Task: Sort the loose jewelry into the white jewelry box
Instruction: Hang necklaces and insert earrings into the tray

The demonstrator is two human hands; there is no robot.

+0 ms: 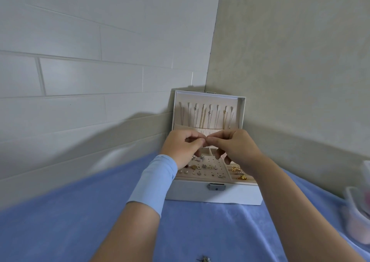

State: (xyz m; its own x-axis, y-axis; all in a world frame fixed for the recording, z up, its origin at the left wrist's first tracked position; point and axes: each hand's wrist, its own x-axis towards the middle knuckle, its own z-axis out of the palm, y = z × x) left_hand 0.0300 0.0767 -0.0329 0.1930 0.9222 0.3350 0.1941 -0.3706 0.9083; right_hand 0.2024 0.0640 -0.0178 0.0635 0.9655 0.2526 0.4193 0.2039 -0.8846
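Observation:
The white jewelry box (190, 192) stands open on the blue cloth in the wall corner. Several thin chains (204, 117) hang on hooks inside its upright lid. Its beige tray holds several small earrings (202, 166) on the left and gold rings (238, 171) on the right. My left hand (181, 146) and my right hand (235, 146) meet fingertip to fingertip above the tray, pinching something too small to make out. One loose piece of jewelry (205, 258) lies on the cloth at the bottom edge.
A pink and white container (358, 207) sits at the right edge of the blue cloth (60, 221). Walls close in behind and to the right of the box. A light blue band wraps my left wrist.

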